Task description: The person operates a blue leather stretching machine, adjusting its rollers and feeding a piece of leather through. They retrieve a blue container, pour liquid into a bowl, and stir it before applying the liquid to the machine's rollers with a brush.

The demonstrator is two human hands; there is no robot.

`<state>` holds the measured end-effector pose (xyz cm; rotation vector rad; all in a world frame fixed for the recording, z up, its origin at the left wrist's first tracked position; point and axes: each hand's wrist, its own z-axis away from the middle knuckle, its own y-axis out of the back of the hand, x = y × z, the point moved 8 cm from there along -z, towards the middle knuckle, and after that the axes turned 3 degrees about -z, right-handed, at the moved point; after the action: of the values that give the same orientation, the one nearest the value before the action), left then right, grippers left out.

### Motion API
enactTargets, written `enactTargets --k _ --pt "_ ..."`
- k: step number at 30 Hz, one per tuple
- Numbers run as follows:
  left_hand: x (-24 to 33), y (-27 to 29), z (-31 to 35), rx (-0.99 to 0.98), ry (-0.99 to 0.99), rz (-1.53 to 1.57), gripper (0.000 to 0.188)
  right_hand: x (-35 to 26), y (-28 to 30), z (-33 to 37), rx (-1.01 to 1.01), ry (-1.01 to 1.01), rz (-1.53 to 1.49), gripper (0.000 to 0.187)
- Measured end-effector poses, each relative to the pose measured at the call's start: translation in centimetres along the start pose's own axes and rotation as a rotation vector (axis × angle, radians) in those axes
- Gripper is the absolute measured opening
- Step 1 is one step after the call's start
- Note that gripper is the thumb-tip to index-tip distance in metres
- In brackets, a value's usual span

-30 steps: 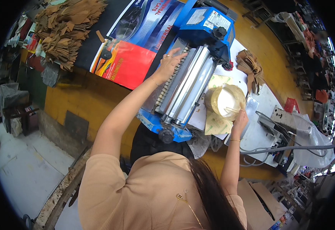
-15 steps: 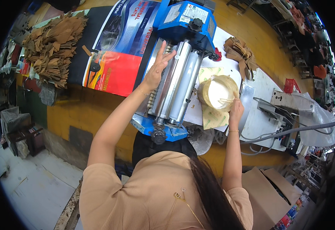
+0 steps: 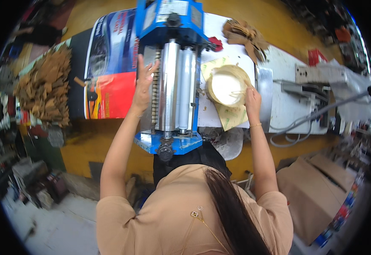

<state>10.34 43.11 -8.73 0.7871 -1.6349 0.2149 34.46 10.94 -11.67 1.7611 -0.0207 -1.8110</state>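
A blue roller machine stands on the bench in front of me, its long shiny metal roller pointing away from me. My left hand is at the machine's left side, fingers spread, holding nothing; whether it touches the metal I cannot tell. To the right sits a round tan pot of white liquid. My right hand is closed at the pot's right rim, on thin pale sticks that reach over the liquid. The fingers partly hide the sticks' ends.
Brown cut pieces pile up at the far left, with another bundle behind the pot. A red and blue printed sheet lies left of the machine. Patterned yellowish paper is under the pot. Grey cables hang at the right.
The whole view has turned, so the machine now stands straighter and further left. My left hand has shifted from over the rollers to the machine's left side. My right hand stays at the pot.
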Motion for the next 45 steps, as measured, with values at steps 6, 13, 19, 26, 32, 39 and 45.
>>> enactTargets --k 6,13,19,26,32,39,45 --pt "-0.2 1.7 -0.8 0.134 0.243 0.073 0.062 -0.2 -0.1 0.4 0.012 0.022 -0.150 0.037" --pt "1.8 3.3 -0.3 0.295 0.309 0.044 0.056 -0.4 0.1 -0.3 0.037 0.017 -0.089 0.039" --pt "4.8 4.2 3.9 0.341 0.319 -0.099 0.054 -2.1 0.1 -2.1 -0.108 0.119 -0.038 0.038" --pt "5.8 4.1 11.0 0.420 0.423 -0.122 0.054 -4.5 0.0 -4.0 -0.223 0.196 0.097 0.040" --pt "5.3 3.5 14.0 0.488 0.430 -0.093 0.052 -6.8 -0.7 -4.2 -0.301 0.178 0.229 0.041" --pt "5.3 3.4 14.4 0.560 0.405 -0.035 0.048 -8.3 -2.1 -4.3 -0.358 0.136 0.393 0.042" --pt "5.2 3.1 14.1 0.542 0.411 0.016 0.047 -9.5 -2.9 -4.1 -0.382 0.225 0.477 0.042"
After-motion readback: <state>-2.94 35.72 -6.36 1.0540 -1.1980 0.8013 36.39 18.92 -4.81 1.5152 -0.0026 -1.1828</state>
